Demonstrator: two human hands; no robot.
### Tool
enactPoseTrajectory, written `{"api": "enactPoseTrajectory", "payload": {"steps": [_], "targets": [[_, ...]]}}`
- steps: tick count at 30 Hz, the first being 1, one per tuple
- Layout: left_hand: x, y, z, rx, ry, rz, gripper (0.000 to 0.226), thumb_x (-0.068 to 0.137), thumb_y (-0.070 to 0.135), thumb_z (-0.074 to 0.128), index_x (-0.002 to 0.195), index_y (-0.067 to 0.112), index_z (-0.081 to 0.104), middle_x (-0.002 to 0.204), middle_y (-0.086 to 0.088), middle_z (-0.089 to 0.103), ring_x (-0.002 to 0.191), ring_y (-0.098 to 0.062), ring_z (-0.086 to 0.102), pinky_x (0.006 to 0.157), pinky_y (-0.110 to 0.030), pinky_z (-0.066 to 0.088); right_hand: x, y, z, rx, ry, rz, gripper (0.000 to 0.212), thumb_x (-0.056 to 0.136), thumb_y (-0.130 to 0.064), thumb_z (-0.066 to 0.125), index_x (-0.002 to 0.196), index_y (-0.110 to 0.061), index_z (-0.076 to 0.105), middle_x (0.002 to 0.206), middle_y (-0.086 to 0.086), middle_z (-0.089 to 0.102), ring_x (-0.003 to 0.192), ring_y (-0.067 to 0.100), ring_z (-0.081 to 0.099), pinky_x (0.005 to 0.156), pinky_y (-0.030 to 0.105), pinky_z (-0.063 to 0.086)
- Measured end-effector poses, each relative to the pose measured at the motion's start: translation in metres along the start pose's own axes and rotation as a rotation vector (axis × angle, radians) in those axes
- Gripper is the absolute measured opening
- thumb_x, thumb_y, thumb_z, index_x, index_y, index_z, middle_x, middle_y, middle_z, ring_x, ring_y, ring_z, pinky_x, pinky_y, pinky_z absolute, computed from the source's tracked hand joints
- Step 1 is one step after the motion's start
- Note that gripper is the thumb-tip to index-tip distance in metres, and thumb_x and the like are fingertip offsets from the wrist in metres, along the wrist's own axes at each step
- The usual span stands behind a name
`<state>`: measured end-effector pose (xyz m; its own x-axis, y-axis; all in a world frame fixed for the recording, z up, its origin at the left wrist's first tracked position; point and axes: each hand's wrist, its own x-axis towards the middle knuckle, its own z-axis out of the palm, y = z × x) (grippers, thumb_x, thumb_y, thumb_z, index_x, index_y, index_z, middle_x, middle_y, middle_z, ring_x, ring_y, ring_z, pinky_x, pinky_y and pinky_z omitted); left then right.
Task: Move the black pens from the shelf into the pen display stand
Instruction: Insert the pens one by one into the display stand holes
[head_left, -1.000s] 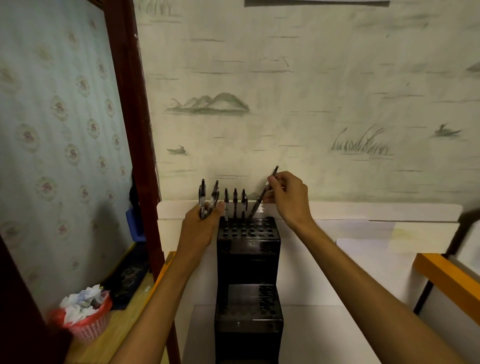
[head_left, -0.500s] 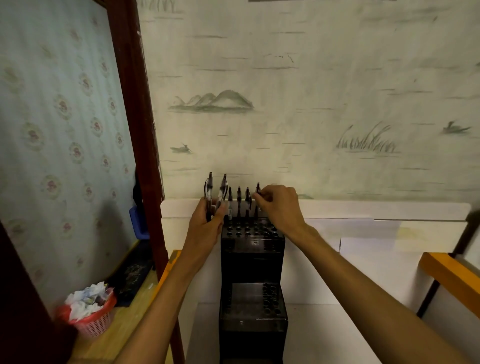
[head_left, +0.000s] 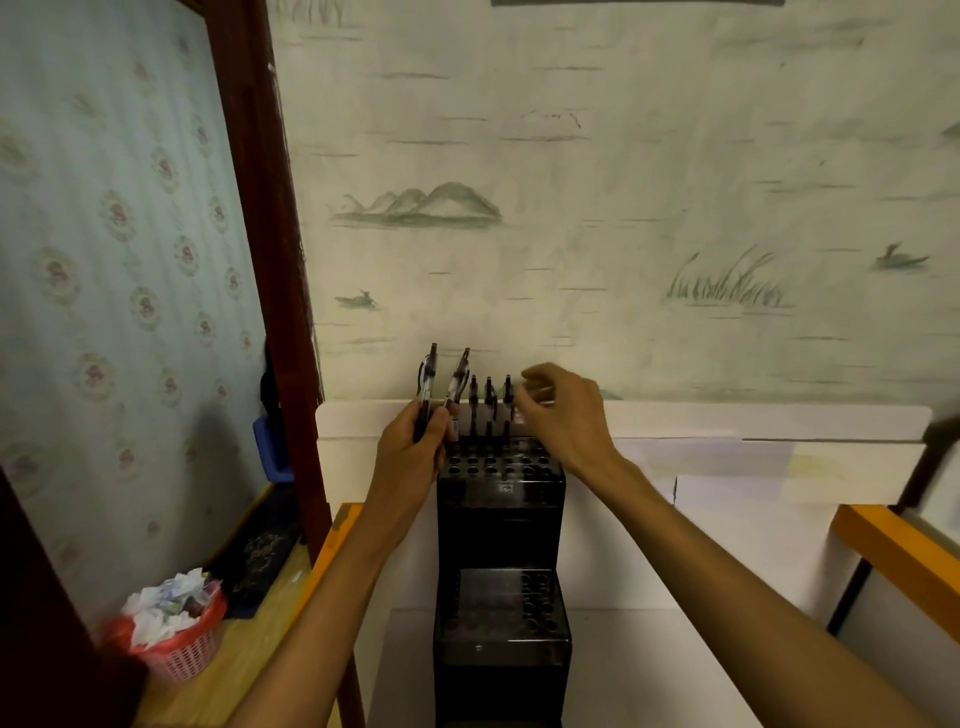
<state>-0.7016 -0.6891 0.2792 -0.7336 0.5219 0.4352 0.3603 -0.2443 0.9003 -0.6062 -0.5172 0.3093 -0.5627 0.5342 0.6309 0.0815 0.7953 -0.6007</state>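
The left hand (head_left: 415, 447) grips two black pens (head_left: 439, 387) by their lower ends, its fingers curled round them; the pens stick up above the fist, one nearly upright, the other leaning a little to the right. This hand sits just left of the top tier of the pen stand (head_left: 501, 519), touching or almost touching its upper left corner.

The right hand (head_left: 563, 415) hovers over the back right part of the same tier. Its fingers are loosely curled and its thumb and forefinger are drawn near each other close to the tops of the standing pens; the hand is blurred, so whether it pinches anything cannot be told.

Three pens (head_left: 489, 402) stand upright in the back row of holes, side by side, between the two hands. A fourth may be hidden behind the right hand's fingers. The rows of holes in front of them show as dark open circles.

The stand is black and stepped, with a lower tier (head_left: 501, 605) nearer the camera that also has holes on its right side. It rests on a white shelf (head_left: 675, 675), backed by a low white panel (head_left: 727, 421). Behind rises a wall with pale ink-style hills, reeds and small boats. At left a dark red wooden post (head_left: 270, 260) stands, and lower left a red basket (head_left: 179, 642) full of crumpled paper sits on a wooden surface. An orange rail (head_left: 898, 551) shows at right.
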Motion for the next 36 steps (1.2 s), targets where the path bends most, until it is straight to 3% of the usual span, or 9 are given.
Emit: {"api": "enactPoseTrajectory", "payload": {"steps": [2,4,8,10,17,20,23,29,36], "targets": [[0.000,0.001,0.003,0.024,0.015,0.034,0.025,0.104,0.020,0.050,0.102,0.003,0.068,0.062,0.009,0.059,0.047,-0.004,0.044,0.045,-0.016,0.036,-0.001,-0.005,-0.006,0.057,0.121,-0.021,0.017,0.091,-0.030,0.066,0.103,-0.020,0.071,0.089,-0.011,0.070,0.078,-0.001,0.063,0.075,0.022,0.056],[0.000,0.003,0.007,0.021,0.026,0.054,0.023,0.102,0.021,0.054,0.103,0.006,0.071,0.070,0.001,0.065,0.051,-0.006,0.047,0.048,-0.018,0.039,0.000,-0.010,-0.012,0.155,0.113,-0.013,0.013,0.091,-0.031,0.066,0.093,-0.022,0.074,0.082,-0.012,0.071,0.076,0.003,0.065,0.072,0.025,0.056],[0.000,0.005,0.019,0.002,0.029,0.068,0.020,0.101,0.023,0.056,0.099,0.013,0.073,0.078,-0.007,0.071,0.050,-0.012,0.050,0.048,-0.020,0.042,0.002,-0.022,-0.018,0.466,-0.206,0.111,0.018,0.090,-0.039,0.069,0.094,-0.024,0.078,0.085,-0.007,0.076,0.076,0.011,0.071,0.071,0.027,0.059],[0.000,0.005,0.023,0.027,-0.012,0.069,0.022,0.102,0.025,0.054,0.095,0.013,0.072,0.072,-0.005,0.069,0.045,-0.011,0.049,0.044,-0.019,0.040,0.002,-0.024,-0.018,0.519,-0.255,0.129,0.019,0.090,-0.036,0.069,0.097,-0.020,0.078,0.087,-0.004,0.077,0.077,0.013,0.072,0.070,0.024,0.058],[0.004,0.007,0.026,0.131,-0.102,0.077,0.027,0.104,0.033,0.048,0.099,0.017,0.070,0.084,0.001,0.076,0.048,-0.013,0.059,0.044,-0.020,0.046,0.003,-0.021,-0.019,0.684,-0.239,0.236,0.016,0.092,-0.022,0.069,0.093,-0.008,0.076,0.085,0.009,0.077,0.079,0.025,0.075,0.068,0.027,0.059],[0.007,0.006,0.021,0.214,-0.013,0.079,0.030,0.105,0.034,0.047,0.094,0.018,0.069,0.075,0.000,0.074,0.055,-0.007,0.062,0.051,-0.018,0.050,0.007,-0.017,-0.024,0.774,-0.150,0.299,0.017,0.094,-0.015,0.065,0.092,0.000,0.073,0.081,0.015,0.075,0.075,0.029,0.074,0.065,0.029,0.059],[0.012,0.002,0.011,0.311,0.077,0.104,0.031,0.104,0.033,0.048,0.087,0.015,0.067,0.065,0.002,0.063,0.055,0.000,0.054,0.056,-0.012,0.042,0.013,-0.005,-0.030,0.660,-0.033,0.261,0.015,0.096,-0.014,0.063,0.089,-0.003,0.071,0.077,0.012,0.074,0.072,0.025,0.074,0.068,0.033,0.061],[0.010,-0.003,0.002,0.208,0.003,0.086,0.031,0.106,0.032,0.042,0.093,0.011,0.061,0.060,0.009,0.046,0.055,-0.005,0.041,0.054,-0.020,0.034,0.013,0.006,-0.024,0.275,0.033,0.075,0.010,0.096,-0.020,0.063,0.095,-0.012,0.070,0.081,0.001,0.074,0.075,0.013,0.072,0.079,0.036,0.061],[0.009,-0.008,-0.001,0.169,-0.012,0.087,0.026,0.106,0.026,0.042,0.091,0.019,0.062,0.066,-0.005,0.048,0.058,-0.010,0.043,0.054,-0.021,0.035,0.017,0.003,-0.020,0.130,0.002,-0.030,0.017,0.096,-0.025,0.064,0.094,-0.010,0.072,0.081,0.003,0.073,0.078,0.021,0.070,0.080,0.047,0.057]]}}
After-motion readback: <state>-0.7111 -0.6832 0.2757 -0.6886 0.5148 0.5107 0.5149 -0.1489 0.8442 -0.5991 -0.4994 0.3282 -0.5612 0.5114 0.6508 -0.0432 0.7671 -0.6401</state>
